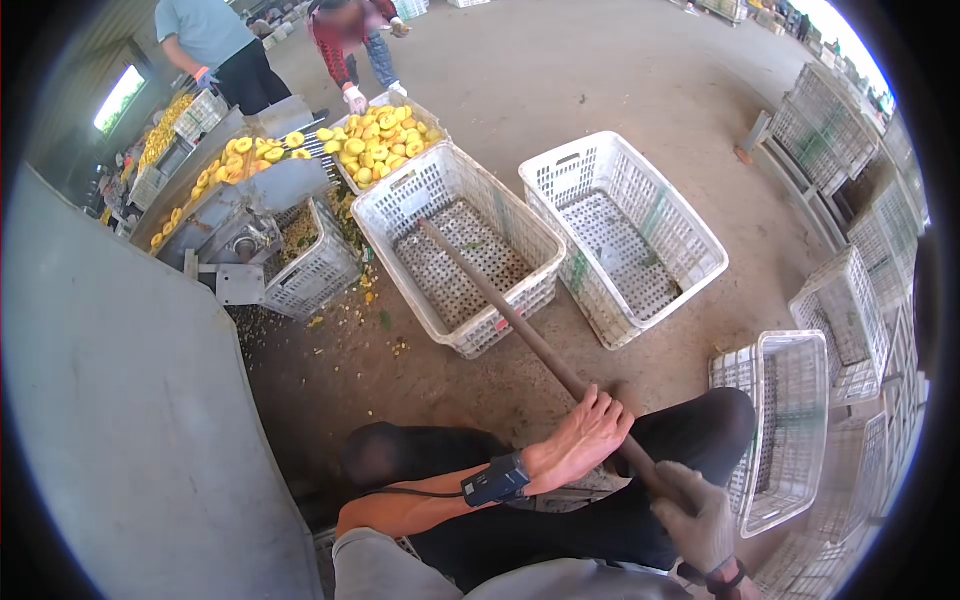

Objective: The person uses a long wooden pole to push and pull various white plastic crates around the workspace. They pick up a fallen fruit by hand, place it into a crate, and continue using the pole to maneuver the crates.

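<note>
The pole (510, 315) runs slantwise from the hands, forward and to the left, its far tip over the slotted, scuffed white plastic crate (548, 268); whether tip and crate touch, I cannot tell. The bare left hand (590, 430), nearer the crate, is closed round the smooth, round brown shaft, while the right hand (703, 515), in a pale glove, grips it farther back. Glossy yellow fruit (380, 140) lies heaped beyond the crate.
</note>
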Tool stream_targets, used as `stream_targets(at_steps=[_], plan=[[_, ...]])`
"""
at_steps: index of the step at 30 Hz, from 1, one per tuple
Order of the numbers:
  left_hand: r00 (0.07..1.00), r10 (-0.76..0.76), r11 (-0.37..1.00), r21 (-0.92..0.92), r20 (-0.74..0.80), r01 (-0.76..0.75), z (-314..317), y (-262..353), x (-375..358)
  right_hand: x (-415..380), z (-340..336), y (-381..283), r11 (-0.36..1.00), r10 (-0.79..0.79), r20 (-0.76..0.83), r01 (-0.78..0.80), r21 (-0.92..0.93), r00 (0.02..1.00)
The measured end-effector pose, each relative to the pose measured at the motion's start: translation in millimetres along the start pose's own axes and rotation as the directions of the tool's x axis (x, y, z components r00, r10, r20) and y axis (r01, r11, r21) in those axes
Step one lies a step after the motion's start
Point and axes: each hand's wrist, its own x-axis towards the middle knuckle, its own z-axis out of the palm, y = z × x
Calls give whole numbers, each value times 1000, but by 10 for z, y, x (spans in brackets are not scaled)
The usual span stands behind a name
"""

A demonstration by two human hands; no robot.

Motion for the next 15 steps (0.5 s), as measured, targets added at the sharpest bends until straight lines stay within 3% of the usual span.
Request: stream_targets(at_steps=[2, 5, 6, 9, 13, 14, 15], plan=[[985, -60, 990, 115, -161, 79, -183, -97, -15, 279, -58, -147, 999, -42, 47, 42, -2, 998], [947, -151, 973, 126, -284, 193, -210, -285, 14, 567, 117, -388, 961, -273, -6, 272, -52, 962], [959, -220, 955, 159, -180, 250, -313, -326, 4, 681, 188, -498, 933, -351, 0, 350, -86, 936], [911, -373, 841, 351, -174, 412, -451, -590, -8, 1062, 451, -720, 845, -462, -37, 427, -322, 886], [781, -516, 805, 111, -353, 582, -601, -942, -35, 1197, 459, -1247, 816, -530, -67, 487, -313, 845], [714, -490, 796, 76, -500, 600, -597, -992, -31, 1208, 431, -1373, 795, -552, -71, 500, -343, 831], [729, -524, 800, 40, -440, 599, -651, -1078, -41, 1246, 384, -1522, 778, -567, -65, 507, -371, 821]])
